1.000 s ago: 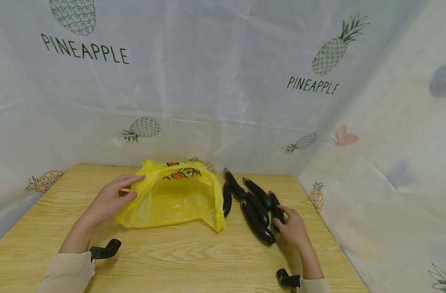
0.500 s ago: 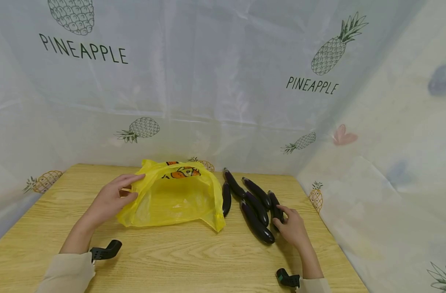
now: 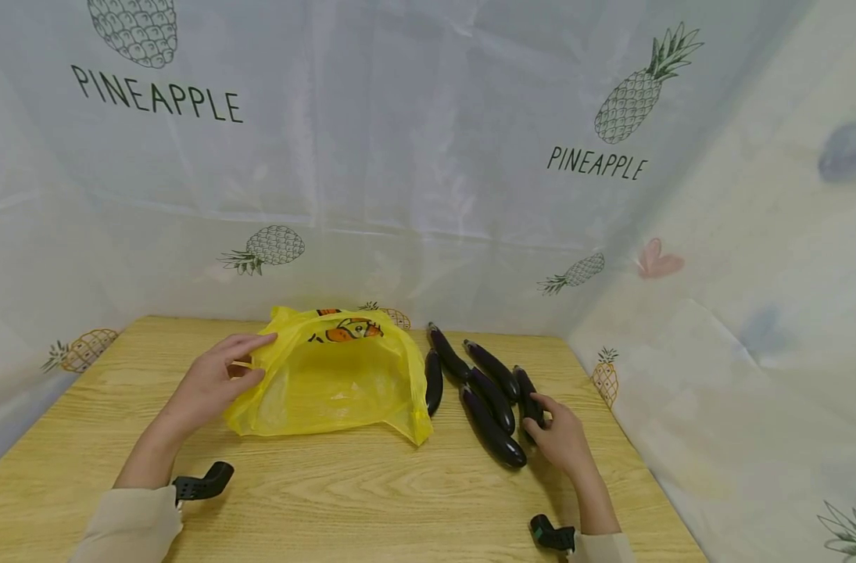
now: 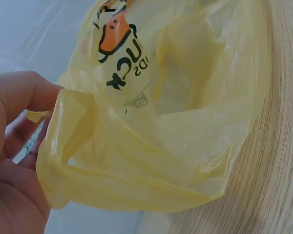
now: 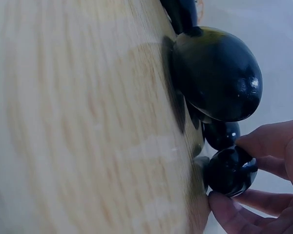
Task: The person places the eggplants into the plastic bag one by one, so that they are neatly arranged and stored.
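Observation:
A yellow plastic bag [image 3: 329, 391] with an orange duck print lies on the table, its mouth facing me. My left hand [image 3: 220, 383] grips the bag's left edge; in the left wrist view, the fingers [image 4: 34, 92] curl behind the yellow film. At the right, my right hand [image 3: 563, 434] holds the rightmost eggplant [image 3: 528, 391], which lies on the table. In the right wrist view, thumb and fingers stand on either side of that dark, glossy eggplant [image 5: 232, 170]. Several other eggplants [image 3: 494, 430] lie to its left, one [image 3: 435, 383] beside the bag's right edge.
The wooden table [image 3: 371, 500] runs back to a pale curtain [image 3: 413, 156] printed with pineapples. A second sheet [image 3: 765, 328] bounds the right side. Black wrist mounts [image 3: 205, 481] stick out from both wrists.
The head view has shifted very slightly. Both hands, the bag and the eggplants stay in place.

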`<state>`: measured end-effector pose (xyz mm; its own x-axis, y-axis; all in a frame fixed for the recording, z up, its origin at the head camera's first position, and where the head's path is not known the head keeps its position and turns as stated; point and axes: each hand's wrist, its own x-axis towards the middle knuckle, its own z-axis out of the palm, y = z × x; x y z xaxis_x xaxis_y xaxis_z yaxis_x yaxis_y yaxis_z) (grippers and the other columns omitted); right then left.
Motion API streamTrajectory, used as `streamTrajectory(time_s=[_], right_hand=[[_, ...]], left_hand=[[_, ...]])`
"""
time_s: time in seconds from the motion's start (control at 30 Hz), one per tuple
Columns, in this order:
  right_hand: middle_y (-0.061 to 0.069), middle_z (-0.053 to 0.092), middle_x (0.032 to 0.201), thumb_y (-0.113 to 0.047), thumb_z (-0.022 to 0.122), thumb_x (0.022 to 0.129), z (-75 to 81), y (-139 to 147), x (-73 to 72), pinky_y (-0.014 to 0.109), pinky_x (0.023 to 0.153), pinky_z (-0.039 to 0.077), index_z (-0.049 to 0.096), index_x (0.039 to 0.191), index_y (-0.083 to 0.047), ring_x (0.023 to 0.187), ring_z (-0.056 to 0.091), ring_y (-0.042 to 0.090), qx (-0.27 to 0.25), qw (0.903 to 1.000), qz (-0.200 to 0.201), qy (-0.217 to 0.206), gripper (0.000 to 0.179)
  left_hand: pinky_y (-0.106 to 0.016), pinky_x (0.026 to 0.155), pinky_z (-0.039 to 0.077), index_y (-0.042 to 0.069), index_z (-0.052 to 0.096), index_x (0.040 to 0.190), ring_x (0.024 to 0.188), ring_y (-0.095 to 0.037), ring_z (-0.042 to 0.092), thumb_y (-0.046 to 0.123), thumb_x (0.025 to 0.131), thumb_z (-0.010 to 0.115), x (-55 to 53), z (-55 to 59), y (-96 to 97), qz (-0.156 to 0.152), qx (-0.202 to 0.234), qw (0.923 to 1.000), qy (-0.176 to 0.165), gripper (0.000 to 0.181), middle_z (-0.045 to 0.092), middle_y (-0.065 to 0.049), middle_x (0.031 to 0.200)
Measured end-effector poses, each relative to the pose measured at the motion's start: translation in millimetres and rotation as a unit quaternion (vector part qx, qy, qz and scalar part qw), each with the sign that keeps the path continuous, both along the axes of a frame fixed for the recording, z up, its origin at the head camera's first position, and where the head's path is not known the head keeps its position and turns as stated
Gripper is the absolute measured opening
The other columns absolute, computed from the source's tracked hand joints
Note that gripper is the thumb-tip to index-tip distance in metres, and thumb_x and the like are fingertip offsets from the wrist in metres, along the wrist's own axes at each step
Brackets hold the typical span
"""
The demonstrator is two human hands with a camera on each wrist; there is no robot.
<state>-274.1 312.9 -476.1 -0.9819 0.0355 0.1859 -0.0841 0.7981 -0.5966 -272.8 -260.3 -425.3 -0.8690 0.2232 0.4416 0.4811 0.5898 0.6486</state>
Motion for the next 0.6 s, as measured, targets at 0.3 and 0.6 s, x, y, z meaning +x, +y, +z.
streamTrajectory(time_s=[0.3,0.6], right_hand=[[0.031,0.063,0.138,-0.009,0.073,0.096,1.4,1.3,-0.7,0.025,0.058,0.05,0.062,0.146,-0.002,0.081,0.069,0.017,0.002,0.9997,-0.017,0.02,0.051],[0.03,0.061,0.142,-0.012,0.07,0.1,12.8,-0.9,4.2,0.028,0.058,0.054,0.059,0.152,-0.006,0.093,0.074,0.031,-0.029,0.9989,-0.02,0.03,0.053]], left_hand=[[-0.01,0.085,0.053,0.007,0.057,0.155,0.103,0.003,0.06,0.001,0.101,0.07,0.8,1.3,0.9,0.003,0.002,0.9999,0.013,0.056,0.058,-0.014,0.144],[-0.01,0.085,0.053,0.007,0.057,0.154,0.103,0.002,0.06,0.0,0.1,0.072,-2.6,-2.0,4.1,0.006,0.004,0.9997,0.021,0.057,0.059,-0.013,0.142]])
